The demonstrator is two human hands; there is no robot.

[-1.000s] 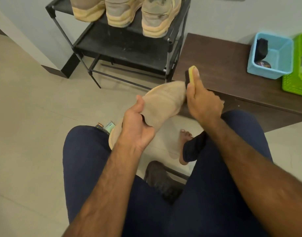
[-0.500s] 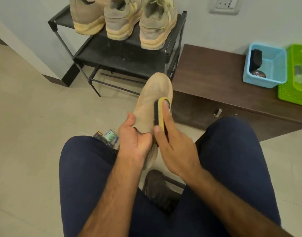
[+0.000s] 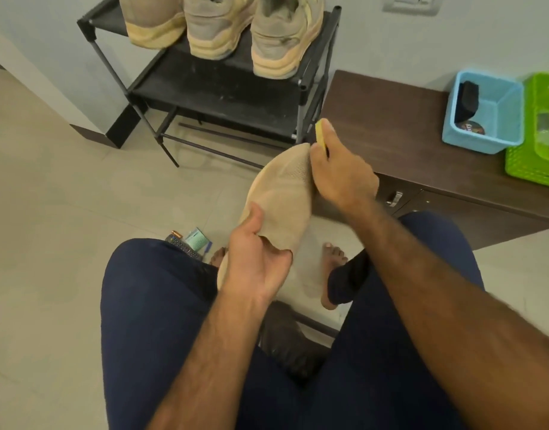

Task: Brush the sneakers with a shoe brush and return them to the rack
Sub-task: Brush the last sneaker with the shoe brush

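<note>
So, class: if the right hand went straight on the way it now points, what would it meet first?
Probably the shoe rack's right corner post, just beyond the brush that the right hand grips; depth is unclear.

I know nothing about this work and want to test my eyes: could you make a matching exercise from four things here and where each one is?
1 held sneaker
2 shoe brush
3 blue basket
4 three sneakers

a on the brown cabinet
b in the right hand
c on the rack
d in the left hand

Pairs: 1-d, 2-b, 3-a, 4-c
</note>
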